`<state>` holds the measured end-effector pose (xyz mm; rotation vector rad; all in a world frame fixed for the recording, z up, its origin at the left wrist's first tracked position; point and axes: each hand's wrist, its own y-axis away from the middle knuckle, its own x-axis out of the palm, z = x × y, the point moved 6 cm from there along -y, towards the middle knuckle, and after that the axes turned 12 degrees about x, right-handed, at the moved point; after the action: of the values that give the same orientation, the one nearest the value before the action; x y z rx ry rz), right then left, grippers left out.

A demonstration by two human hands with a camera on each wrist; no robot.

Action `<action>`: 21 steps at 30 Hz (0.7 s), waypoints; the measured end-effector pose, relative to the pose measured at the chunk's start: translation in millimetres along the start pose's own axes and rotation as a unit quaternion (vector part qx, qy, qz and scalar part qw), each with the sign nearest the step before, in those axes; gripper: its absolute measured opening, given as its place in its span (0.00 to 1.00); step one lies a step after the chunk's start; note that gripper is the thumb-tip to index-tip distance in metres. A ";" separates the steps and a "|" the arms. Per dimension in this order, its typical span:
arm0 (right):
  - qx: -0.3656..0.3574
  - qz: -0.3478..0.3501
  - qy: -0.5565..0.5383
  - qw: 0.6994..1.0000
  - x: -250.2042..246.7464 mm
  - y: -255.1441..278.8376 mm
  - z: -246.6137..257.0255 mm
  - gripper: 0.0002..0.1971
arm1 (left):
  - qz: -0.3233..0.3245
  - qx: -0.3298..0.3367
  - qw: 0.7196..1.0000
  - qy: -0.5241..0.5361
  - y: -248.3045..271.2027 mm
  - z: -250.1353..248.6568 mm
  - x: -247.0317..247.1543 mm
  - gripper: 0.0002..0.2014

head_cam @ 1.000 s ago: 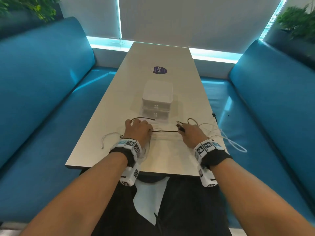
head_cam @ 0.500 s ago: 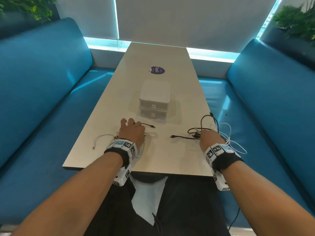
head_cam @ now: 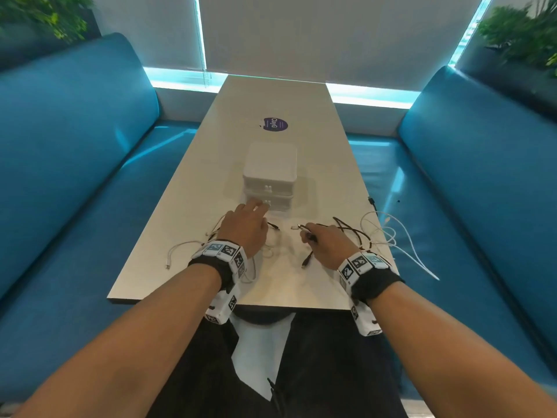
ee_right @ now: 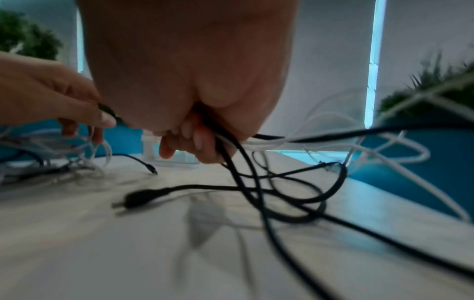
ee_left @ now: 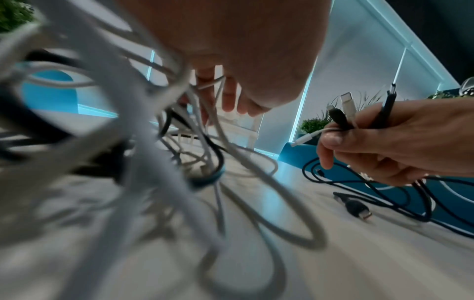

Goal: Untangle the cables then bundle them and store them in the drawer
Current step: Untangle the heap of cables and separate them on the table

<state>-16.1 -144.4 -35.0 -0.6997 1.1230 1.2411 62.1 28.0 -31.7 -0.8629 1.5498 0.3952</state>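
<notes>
A tangle of white cables (head_cam: 180,247) lies under my left hand (head_cam: 245,227), whose fingers curl down through the white strands (ee_left: 218,125) just in front of the white two-drawer box (head_cam: 269,167). Both drawers look closed. My right hand (head_cam: 327,242) grips a bunch of black and white cable ends (ee_left: 346,113), plugs pointing up. Black cables (head_cam: 352,233) and white cables (head_cam: 391,236) trail from that fist to the table's right edge. A loose black plug (head_cam: 306,262) lies on the table between my hands.
The narrow table (head_cam: 271,98) runs away from me between two blue benches (head_cam: 75,146). A purple sticker (head_cam: 275,124) lies beyond the box. One white cable hangs over the right edge onto the seat (head_cam: 422,267). Plants stand in both far corners.
My right hand has come back from the right edge toward the middle, still holding the cable ends. My left hand has reached forward, closer to the drawer box.
</notes>
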 end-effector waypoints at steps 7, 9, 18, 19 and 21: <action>0.080 0.053 -0.056 0.994 8.5 1.0 12.5 0.11 | 0.156 -0.012 0.986 -0.058 -11.7 4.1 13.6 0.18; 0.084 0.080 -0.070 0.991 12.5 -0.3 13.8 0.13 | 0.175 -0.004 0.980 -0.095 -10.1 2.4 16.3 0.15; 0.088 0.049 -0.131 0.986 14.5 -3.7 6.9 0.12 | 0.187 0.021 0.977 -0.102 -5.8 -3.5 17.5 0.12; 0.091 0.044 -0.126 0.987 14.3 -4.1 6.9 0.13 | 0.189 0.026 0.976 -0.107 -5.2 -3.7 17.9 0.12; 0.097 0.036 -0.114 0.988 13.1 -4.5 7.9 0.14 | 0.201 0.028 0.972 -0.115 -4.9 -3.9 18.9 0.14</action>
<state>-10.4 -133.5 -45.1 -0.3625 1.0680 1.2186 63.5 16.5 -47.8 -0.4362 1.5062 0.7134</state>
